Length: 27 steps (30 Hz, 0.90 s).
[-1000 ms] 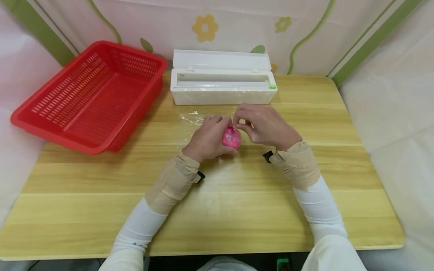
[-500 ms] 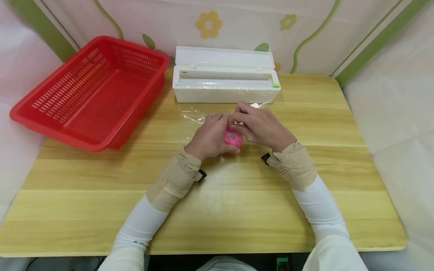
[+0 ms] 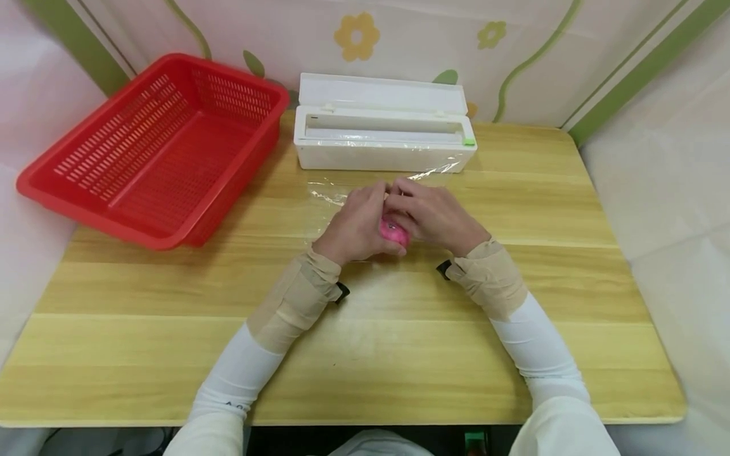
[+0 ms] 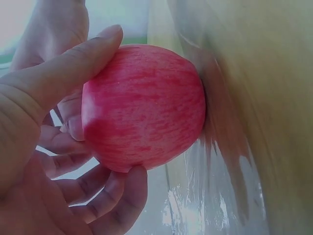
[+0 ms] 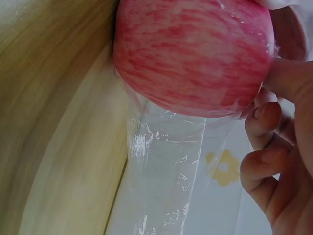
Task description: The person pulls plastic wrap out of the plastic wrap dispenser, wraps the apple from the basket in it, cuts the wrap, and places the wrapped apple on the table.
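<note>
A pink-red apple [image 3: 395,234] rests on a sheet of clear plastic wrap [image 3: 325,194] at mid-table. My left hand [image 3: 357,227] grips the apple from the left, with thumb and fingertips around its side in the left wrist view. My right hand [image 3: 436,216] is at the apple's top with bent fingers, pinching wrap there; its fingertips are partly hidden. In the right wrist view the film [image 5: 166,166] clings to the apple's right side [image 5: 195,58] and stretches away toward the back. Just behind the hands stands a white wrap dispenser box [image 3: 383,157], lid up.
A red perforated basket [image 3: 196,218] stands at the left back of the wooden table [image 3: 456,361]. Behind the table hangs a white sheet with printed flowers [image 3: 356,37]. A green slider [image 3: 468,142] sits at the box's right end.
The right hand has moved left and in over the apple's top, drawing wrap up from the right. The left hand keeps its grip. The whole view has shifted slightly.
</note>
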### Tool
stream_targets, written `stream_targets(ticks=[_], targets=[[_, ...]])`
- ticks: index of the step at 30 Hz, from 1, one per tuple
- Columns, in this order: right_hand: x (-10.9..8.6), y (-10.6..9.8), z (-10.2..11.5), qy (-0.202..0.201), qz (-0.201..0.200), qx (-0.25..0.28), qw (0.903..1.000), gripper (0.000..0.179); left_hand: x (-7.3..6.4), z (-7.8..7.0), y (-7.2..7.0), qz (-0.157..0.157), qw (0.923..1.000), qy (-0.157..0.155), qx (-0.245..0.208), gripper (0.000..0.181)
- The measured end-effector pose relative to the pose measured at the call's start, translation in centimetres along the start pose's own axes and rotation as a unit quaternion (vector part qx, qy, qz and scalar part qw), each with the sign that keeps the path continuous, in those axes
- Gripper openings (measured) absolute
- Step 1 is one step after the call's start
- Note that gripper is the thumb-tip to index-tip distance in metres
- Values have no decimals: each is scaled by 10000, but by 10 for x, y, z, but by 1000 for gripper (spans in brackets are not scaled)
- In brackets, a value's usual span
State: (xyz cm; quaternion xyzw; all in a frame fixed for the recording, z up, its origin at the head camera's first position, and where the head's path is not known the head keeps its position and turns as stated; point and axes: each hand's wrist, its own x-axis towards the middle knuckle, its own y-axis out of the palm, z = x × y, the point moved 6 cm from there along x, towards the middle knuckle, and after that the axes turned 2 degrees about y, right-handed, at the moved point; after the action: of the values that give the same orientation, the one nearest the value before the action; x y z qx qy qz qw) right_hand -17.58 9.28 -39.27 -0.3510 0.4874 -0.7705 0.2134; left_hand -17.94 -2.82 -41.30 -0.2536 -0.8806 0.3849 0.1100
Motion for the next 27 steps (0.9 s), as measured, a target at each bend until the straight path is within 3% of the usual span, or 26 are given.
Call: stream_targets(ticks=[6, 9, 12, 16, 20, 24, 27], targets=[[-3, 0, -7, 273, 252, 345, 9987, 16, 0, 0, -4, 274, 9988, 229, -340, 103], [-3, 0, -9, 325, 387, 352, 9981, 16, -3, 8, -19, 508, 9973, 100, -521, 101], [-2, -1, -11, 421, 458, 401, 9973, 15, -10, 20, -41, 582, 9972, -119, -457, 80], [-2, -2, -11, 549, 562, 489, 9957, 17, -27, 38, -61, 698, 9975, -43, -45, 43], [-1, -2, -12, 510, 588, 545, 9955, 18, -48, 58, -61, 1191, 9905, 106, 681, 19], [1, -2, -13, 534, 581, 647, 9948, 18, -68, 72, -54, 1712, 9759, 304, 1316, 17], [2, -3, -15, 572, 596, 749, 9938, 18, -76, 76, -51, 1760, 9683, 542, 1686, 22]])
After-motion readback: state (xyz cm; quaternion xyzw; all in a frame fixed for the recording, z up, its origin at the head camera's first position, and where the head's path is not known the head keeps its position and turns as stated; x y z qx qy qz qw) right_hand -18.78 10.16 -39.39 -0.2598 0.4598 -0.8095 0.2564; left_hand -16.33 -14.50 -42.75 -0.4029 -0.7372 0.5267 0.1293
